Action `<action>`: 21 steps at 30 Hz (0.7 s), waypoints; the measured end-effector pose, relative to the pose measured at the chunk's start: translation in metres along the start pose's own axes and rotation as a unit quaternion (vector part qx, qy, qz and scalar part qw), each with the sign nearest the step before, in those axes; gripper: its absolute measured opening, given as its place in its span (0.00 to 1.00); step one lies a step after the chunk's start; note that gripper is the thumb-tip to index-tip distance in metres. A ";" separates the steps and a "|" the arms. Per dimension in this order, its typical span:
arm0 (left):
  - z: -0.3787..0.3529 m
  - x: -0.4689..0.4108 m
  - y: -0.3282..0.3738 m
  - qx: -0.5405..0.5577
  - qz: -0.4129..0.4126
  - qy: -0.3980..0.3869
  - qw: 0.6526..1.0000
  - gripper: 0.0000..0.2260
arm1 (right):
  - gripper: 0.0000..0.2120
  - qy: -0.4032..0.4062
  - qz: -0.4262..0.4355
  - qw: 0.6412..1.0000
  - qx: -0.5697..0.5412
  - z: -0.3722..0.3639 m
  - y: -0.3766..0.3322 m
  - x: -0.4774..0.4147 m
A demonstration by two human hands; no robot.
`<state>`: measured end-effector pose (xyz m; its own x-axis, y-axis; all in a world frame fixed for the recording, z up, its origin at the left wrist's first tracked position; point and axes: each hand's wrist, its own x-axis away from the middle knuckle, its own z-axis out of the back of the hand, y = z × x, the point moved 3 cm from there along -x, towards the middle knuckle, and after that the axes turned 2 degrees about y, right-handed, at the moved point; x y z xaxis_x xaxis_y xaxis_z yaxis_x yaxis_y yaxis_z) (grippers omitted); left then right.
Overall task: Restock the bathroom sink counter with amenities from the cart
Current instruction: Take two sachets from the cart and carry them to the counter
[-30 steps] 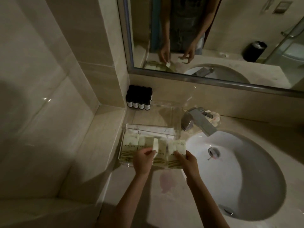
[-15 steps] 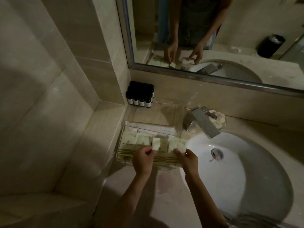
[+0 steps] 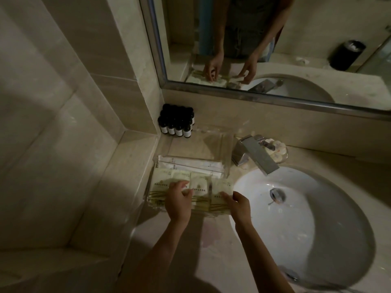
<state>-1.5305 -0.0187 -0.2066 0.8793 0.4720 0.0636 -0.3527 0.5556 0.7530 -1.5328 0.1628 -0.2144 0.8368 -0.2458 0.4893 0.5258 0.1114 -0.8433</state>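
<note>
A clear acrylic tray [image 3: 227, 166] sits on the counter left of the sink. Its front row holds pale green amenity packets [image 3: 201, 187] with gold stripes; white sachets [image 3: 190, 164] lie behind them. My left hand [image 3: 178, 200] rests on the left packets, fingers curled over one. My right hand [image 3: 238, 203] pinches the rightmost packet [image 3: 221, 188] at the tray's right end. Several small black bottles [image 3: 176, 122] stand clustered in the back corner by the wall.
A chrome faucet [image 3: 257, 154] juts over the white oval basin [image 3: 317, 218], with a dish of small round soaps [image 3: 277, 152] behind it. The mirror [image 3: 275, 49] above reflects my arms and a black bin. A raised tiled ledge [image 3: 118, 176] borders the counter's left side.
The small white packet my left hand held upright is now pressed down among the green packets. Both hands stay at the tray's front row; the camera moved slightly closer.
</note>
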 end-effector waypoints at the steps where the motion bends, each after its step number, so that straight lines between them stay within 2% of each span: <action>1: -0.001 0.001 0.000 0.007 -0.006 0.004 1.000 0.12 | 0.06 0.005 -0.005 1.000 -0.005 0.000 0.001 -0.001; 4: -0.001 0.006 0.001 0.019 -0.053 0.010 0.998 0.12 | 0.06 0.017 -0.013 1.000 -0.015 -0.001 0.000 -0.004; 9: -0.006 0.024 0.007 -0.061 -0.188 -0.030 0.980 0.11 | 0.11 0.048 -0.046 0.997 -0.042 -0.013 0.000 -0.007; 12: -0.016 0.035 0.005 -0.097 -0.202 -0.080 0.971 0.15 | 0.12 0.086 -0.036 0.995 -0.033 -0.019 -0.001 0.000; 16: -0.028 0.044 -0.002 -0.156 -0.234 -0.165 0.945 0.29 | 0.13 0.122 -0.024 0.992 -0.004 -0.022 0.000 0.003; 21: -0.034 0.045 -0.006 -0.219 -0.258 -0.202 0.919 0.29 | 0.16 0.136 -0.036 0.989 0.036 -0.020 0.002 -0.003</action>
<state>-1.4999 0.0219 -0.2305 0.9815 -0.1756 0.0767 0.1278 0.8982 0.4206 -1.5375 0.1442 -0.2227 0.7292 -0.5051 0.4617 0.6007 0.1492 -0.7854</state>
